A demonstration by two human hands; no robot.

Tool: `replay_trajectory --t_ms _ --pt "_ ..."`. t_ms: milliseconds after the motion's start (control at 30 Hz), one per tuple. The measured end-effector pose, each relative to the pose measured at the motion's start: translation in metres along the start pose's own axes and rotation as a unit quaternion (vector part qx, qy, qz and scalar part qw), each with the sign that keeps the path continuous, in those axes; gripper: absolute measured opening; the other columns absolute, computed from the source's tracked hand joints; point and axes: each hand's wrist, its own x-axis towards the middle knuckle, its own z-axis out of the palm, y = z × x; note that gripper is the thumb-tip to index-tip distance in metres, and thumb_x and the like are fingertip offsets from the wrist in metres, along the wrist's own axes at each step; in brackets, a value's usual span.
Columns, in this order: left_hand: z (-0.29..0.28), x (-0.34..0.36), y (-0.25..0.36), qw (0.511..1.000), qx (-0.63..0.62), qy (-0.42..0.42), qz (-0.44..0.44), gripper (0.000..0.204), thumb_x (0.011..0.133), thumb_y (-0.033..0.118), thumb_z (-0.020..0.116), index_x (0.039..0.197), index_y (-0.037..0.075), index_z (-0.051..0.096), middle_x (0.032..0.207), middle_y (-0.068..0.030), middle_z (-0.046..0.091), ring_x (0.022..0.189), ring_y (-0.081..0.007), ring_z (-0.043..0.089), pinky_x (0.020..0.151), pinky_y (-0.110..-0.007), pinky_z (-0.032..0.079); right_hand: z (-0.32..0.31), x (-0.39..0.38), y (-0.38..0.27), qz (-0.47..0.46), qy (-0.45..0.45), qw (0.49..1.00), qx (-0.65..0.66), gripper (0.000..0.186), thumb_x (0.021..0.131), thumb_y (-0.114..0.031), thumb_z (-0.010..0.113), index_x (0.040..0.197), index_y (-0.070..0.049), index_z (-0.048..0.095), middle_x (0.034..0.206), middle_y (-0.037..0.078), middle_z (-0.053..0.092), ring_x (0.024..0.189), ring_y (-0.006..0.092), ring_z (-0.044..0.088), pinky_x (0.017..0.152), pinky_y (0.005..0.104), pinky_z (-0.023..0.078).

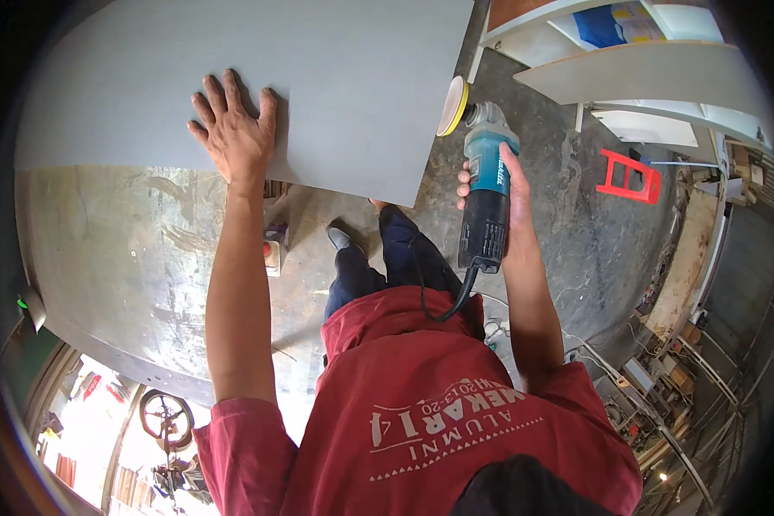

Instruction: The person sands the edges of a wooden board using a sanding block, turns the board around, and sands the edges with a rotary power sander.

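Note:
A large flat grey panel (344, 95) spreads across the upper left. My left hand (235, 129) lies flat on it with the fingers spread. In my right hand (512, 185) is a teal and black angle grinder (490, 163), gripped around its body. Its round yellow-edged pad (453, 107) stands beside the panel's right edge; whether the two touch I cannot tell. The black power cord (466, 297) runs from the grinder's rear end down against my red shirt.
White shelving (636, 77) stands at the upper right. A red plastic stool (628, 176) is on the concrete floor below it. Wood and metal scraps (684, 275) line the right wall. At lower left a spoked wheel (167, 417) shows near a bright doorway.

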Motion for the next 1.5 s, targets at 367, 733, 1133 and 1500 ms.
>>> replay_trajectory --t_ms 367,733,1133,1500 --pt "-0.003 -0.001 0.0 1.0 0.008 -0.014 -0.003 0.074 0.098 0.059 0.045 0.158 0.016 0.039 0.165 -0.0159 0.032 0.154 -0.0414 0.023 0.123 -0.06 0.016 0.001 0.02 -0.022 0.014 -0.008 1.0 0.014 0.062 0.091 -0.063 0.064 0.102 -0.001 0.06 0.083 0.012 0.065 0.066 0.0219 0.067 0.058 0.0359 0.06" --pt "-0.007 -0.004 0.001 0.999 -0.002 -0.033 -0.016 0.073 0.099 0.058 0.045 0.16 0.02 0.036 0.167 -0.0134 0.029 0.155 -0.0393 0.021 0.124 -0.058 0.014 0.006 0.038 -0.044 0.008 -0.006 1.0 0.003 0.062 0.091 -0.063 0.063 0.1 -0.002 0.06 0.082 0.012 0.064 0.066 0.0219 0.067 0.058 0.0361 0.06" --pt "-0.01 -0.002 0.003 0.999 0.003 -0.035 -0.02 0.067 0.1 0.051 0.049 0.16 0.022 0.037 0.167 -0.0117 0.03 0.155 -0.0391 0.023 0.124 -0.058 0.016 0.01 0.067 -0.08 0.022 -0.026 0.999 0.026 0.061 0.093 -0.062 0.063 0.102 -0.001 0.06 0.083 0.013 0.064 0.068 0.0234 0.067 0.06 0.037 0.061" --pt "-0.013 -0.002 0.004 0.998 0.001 -0.049 -0.031 0.067 0.101 0.052 0.047 0.161 0.025 0.035 0.168 -0.0069 0.028 0.156 -0.035 0.022 0.125 -0.057 0.016 0.017 0.095 -0.117 0.009 -0.038 0.999 0.013 0.062 0.093 -0.062 0.063 0.105 -0.001 0.06 0.085 0.012 0.065 0.072 0.0239 0.068 0.062 0.0372 0.061"
